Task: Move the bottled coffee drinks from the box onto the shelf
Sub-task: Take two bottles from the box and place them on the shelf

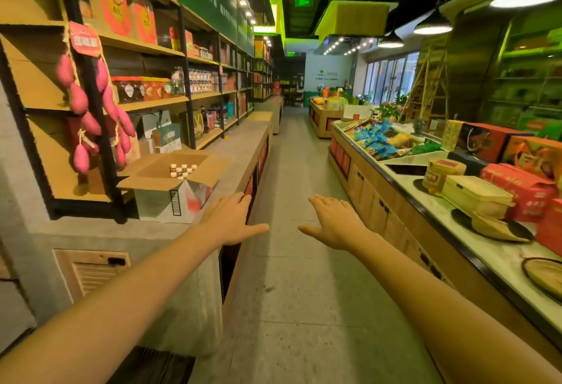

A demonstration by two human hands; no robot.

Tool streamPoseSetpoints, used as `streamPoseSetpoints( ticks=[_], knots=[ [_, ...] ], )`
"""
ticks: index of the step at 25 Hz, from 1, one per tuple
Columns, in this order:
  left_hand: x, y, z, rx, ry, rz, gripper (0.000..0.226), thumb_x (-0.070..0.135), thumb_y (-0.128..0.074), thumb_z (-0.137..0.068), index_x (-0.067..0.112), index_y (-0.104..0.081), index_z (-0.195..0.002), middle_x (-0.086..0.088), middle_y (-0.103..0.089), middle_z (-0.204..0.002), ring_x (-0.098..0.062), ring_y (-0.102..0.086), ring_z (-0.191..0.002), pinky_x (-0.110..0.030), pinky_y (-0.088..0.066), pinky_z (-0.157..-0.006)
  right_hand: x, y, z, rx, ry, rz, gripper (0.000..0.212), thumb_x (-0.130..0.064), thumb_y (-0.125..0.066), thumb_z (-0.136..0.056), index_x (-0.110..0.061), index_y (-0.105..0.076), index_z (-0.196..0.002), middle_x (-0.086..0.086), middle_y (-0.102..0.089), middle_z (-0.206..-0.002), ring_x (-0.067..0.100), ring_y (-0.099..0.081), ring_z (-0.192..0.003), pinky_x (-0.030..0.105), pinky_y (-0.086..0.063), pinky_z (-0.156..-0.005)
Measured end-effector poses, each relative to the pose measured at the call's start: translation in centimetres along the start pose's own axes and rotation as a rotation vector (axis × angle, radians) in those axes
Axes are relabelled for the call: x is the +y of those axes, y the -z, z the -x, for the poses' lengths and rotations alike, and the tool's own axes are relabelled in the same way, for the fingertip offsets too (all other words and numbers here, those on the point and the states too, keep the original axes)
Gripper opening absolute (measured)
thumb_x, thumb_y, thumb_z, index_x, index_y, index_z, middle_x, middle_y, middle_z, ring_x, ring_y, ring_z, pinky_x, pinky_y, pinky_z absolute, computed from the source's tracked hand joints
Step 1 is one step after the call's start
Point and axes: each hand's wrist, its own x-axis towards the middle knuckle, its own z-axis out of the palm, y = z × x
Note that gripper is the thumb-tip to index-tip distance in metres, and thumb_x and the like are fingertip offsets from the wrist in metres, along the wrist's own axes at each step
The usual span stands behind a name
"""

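The bottles (182,170) stand capped in a small cluster inside the open box (165,201). Its flaps are spread, and it sits on the grey counter (240,143) under the shelf (158,103), which carries jars (129,90). The left hand (231,221) and right hand (334,222) are held out flat, fingers straight, holding nothing.
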Motion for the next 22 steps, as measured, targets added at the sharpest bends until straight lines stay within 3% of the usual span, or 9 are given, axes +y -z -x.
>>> streamPoseSetpoints(
  ticks=[6,13,22],
  knots=[
    [-4.3,-3.6,-16.6,0.005,0.044,-0.054,0.083,0.069,-0.040,-0.084,0.011,-0.031,-0.143,-0.007,-0.035,-0.147,-0.024,-0.034,-0.135,-0.040,-0.025,-0.110,5.3,-3.5,-19.2,0.053,0.029,-0.002,0.077,-0.060,-0.041,-0.090,-0.014,-0.021,-0.148,0.007,-0.027,-0.155,0.028,-0.031,-0.139,0.044,-0.026,-0.113],
    [-12.8,-7.2,-36.2,0.049,0.303,-0.025,0.086,0.069,-0.040,-0.083,0.012,-0.028,-0.146,-0.008,-0.028,-0.153,-0.026,-0.027,-0.139,-0.041,-0.023,-0.113,8.7,-6.0,-44.3,0.114,0.312,-0.024,0.073,-0.058,-0.039,-0.092,-0.015,-0.022,-0.148,0.007,-0.025,-0.156,0.026,-0.027,-0.141,0.043,-0.021,-0.116],
    [-24.8,-11.2,-52.5,0.126,0.515,-0.050,0.083,0.068,-0.040,-0.084,0.014,-0.028,-0.146,-0.007,-0.030,-0.152,-0.025,-0.026,-0.141,-0.046,-0.016,-0.116,4.4,-11.3,-69.3,0.101,0.550,-0.078,0.075,-0.059,-0.040,-0.090,-0.014,-0.023,-0.147,0.009,-0.030,-0.153,0.028,-0.033,-0.138,0.042,-0.026,-0.111]
  ],
)
